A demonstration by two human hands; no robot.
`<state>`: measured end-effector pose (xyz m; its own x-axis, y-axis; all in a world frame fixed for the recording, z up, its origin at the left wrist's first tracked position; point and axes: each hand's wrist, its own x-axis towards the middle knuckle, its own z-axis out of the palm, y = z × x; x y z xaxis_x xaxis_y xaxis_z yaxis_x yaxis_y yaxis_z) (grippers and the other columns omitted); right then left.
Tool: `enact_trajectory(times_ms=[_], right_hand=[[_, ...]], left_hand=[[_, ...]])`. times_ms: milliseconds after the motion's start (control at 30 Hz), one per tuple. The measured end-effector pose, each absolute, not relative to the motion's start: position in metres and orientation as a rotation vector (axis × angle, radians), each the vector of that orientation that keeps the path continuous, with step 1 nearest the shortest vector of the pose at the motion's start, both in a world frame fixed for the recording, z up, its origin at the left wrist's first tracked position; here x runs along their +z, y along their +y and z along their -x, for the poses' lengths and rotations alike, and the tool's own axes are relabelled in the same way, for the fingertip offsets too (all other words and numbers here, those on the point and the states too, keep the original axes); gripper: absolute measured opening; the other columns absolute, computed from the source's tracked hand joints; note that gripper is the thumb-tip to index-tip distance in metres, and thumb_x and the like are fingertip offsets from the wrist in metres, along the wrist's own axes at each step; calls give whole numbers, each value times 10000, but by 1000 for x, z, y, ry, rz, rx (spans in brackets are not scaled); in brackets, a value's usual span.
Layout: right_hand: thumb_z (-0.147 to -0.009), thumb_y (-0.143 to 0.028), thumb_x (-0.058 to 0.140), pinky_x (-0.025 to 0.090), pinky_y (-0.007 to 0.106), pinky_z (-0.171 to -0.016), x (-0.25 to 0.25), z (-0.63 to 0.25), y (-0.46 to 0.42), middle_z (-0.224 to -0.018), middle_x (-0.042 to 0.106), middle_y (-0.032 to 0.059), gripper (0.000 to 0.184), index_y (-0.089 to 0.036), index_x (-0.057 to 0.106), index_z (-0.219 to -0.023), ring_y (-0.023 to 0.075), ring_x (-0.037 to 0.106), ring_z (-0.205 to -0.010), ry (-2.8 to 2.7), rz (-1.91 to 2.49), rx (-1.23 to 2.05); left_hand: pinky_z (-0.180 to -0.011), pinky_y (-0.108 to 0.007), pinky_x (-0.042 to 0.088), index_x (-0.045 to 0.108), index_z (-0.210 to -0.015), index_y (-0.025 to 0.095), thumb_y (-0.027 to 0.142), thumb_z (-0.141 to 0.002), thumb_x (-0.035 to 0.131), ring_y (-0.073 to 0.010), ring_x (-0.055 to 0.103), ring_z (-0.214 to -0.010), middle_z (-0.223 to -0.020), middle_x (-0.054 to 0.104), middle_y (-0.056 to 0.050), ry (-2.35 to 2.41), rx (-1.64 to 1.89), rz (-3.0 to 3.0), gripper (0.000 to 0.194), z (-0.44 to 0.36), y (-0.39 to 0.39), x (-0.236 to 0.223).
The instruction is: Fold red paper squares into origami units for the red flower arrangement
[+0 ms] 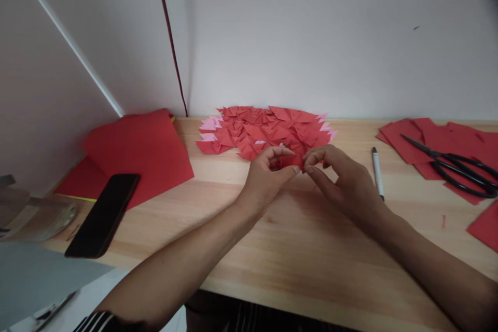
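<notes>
Between my two hands is a small folded piece of red paper, held above the table. My left hand pinches it from the left, thumb in front and fingers behind. The fingertips of my right hand are closed on its right edge. Parts of the paper are hidden by my fingers. Just behind my hands lies a heap of folded red paper pieces, with pink paper points showing at both ends.
Left on the wooden table are large red sheets and a black phone. To the right lie a white pen, black-handled scissors and red paper pieces. A wall rises behind.
</notes>
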<state>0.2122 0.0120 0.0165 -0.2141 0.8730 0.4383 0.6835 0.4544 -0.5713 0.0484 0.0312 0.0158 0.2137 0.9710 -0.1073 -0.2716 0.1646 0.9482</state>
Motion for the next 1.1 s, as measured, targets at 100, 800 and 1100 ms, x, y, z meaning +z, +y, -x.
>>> enact_trajectory(times_ms=[100,800,1100], right_hand=[[-921,-218,509,435,335,-721,18,-212,11,-840,616,23,61,-248,521,-869,185,570,-771,-1955,1306,291],[-897,-178,582,395,348,-690,8,-218,17,-796,673,24,76,-212,563,-831,201,609,-735,-2192,1151,-257],[-821,-121,612,381,332,-645,11,-214,16,-697,649,2,109,-199,554,-772,185,607,-657,-2186,1099,-315]], left_hand=[[-751,-250,414,638,-889,176,134,-648,728,-122,550,-802,-921,661,-36,949,1070,-1020,260,-48,33,15],[-733,-271,454,588,-897,147,149,-680,713,-138,633,-769,-892,697,-65,995,998,-1296,250,-43,38,10],[-723,-253,451,605,-898,142,106,-672,706,-126,627,-765,-902,699,-67,968,932,-1292,251,-42,40,10]])
